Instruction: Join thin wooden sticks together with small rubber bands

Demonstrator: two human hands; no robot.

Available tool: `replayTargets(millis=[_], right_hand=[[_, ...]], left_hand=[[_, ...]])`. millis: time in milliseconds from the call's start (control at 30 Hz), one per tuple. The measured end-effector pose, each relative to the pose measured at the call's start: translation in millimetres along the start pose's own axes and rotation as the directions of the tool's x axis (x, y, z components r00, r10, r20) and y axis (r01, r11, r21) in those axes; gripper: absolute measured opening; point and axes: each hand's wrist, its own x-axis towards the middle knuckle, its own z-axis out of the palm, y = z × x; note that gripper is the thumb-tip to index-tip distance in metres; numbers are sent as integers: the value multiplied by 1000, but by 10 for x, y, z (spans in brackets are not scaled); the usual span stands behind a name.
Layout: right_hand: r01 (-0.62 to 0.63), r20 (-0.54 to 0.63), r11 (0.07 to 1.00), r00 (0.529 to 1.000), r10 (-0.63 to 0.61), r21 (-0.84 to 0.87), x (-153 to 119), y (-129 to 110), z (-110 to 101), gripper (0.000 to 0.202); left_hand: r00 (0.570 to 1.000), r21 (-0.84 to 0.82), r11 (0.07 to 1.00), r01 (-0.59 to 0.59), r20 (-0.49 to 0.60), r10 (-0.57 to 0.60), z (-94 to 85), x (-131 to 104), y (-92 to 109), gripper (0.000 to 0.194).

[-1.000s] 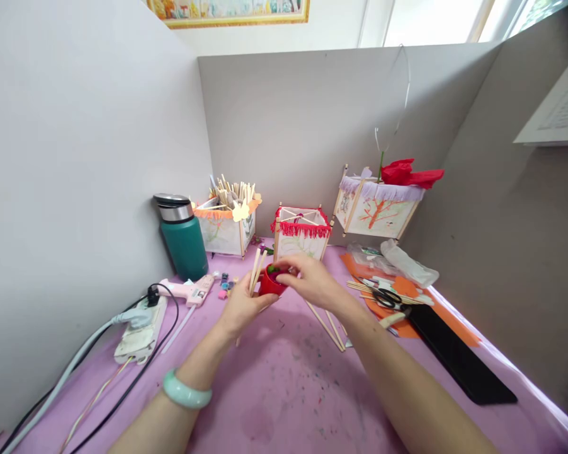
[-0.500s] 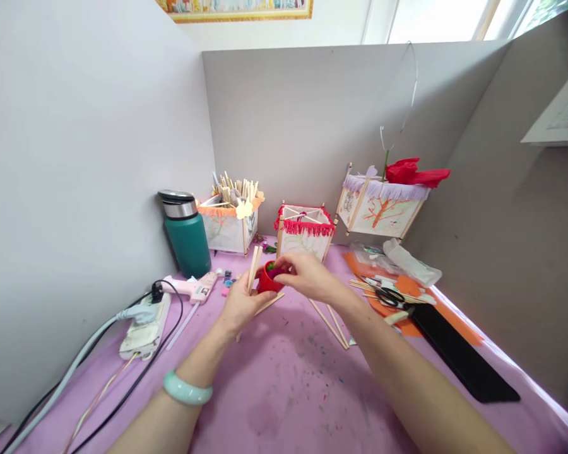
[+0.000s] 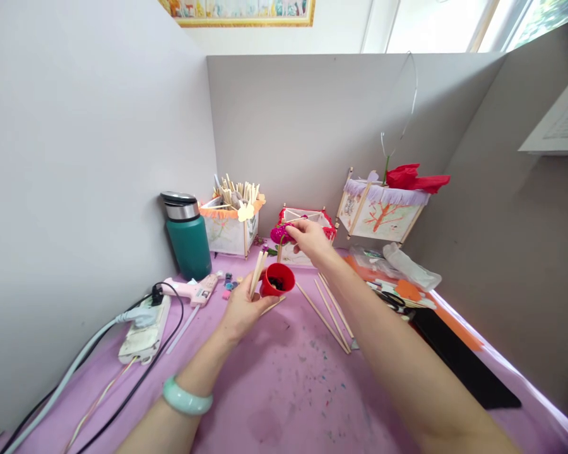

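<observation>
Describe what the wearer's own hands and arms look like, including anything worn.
The left hand is ungloved, with a thick, rounded, glossy pale green bangle above it. The right hand is ungloved too. No sleeves show on either side.

Your single view comes from the camera on your head, facing forward and down across the counter (image 3: 284, 397). It looks from above and behind your hands (image 3: 241, 309), near enough that your forearms (image 3: 388, 334) enter from the bottom edge and your hands sit close to the middle. Ahead it faces the back panel (image 3: 303, 126), with wall (image 3: 341, 34) showing above; side panels (image 3: 94, 126) flank the wide view.
</observation>
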Motion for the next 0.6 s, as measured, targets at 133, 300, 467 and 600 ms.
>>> replayTargets(millis=[133,300,467,600], right_hand=[[186,-46,956,978,-202,-228,-57,26,21,30],[345,172,938,926,-335,-28,-527,-163,-278,13],[407,476,882,840,-260,-238,-811,-117,-215,19],[364,537,853,835,-121,-373,-837,139,-63,19]], left_hand=[[999,-20,1000,-20,30,21,-12,-27,9,58],[996,55,996,-69,62,65,-22,-17,2,60],[991,128,986,-108,93,96,67,-46,-54,62],[972,72,985,-158,185,142,140,-77,-94,60]])
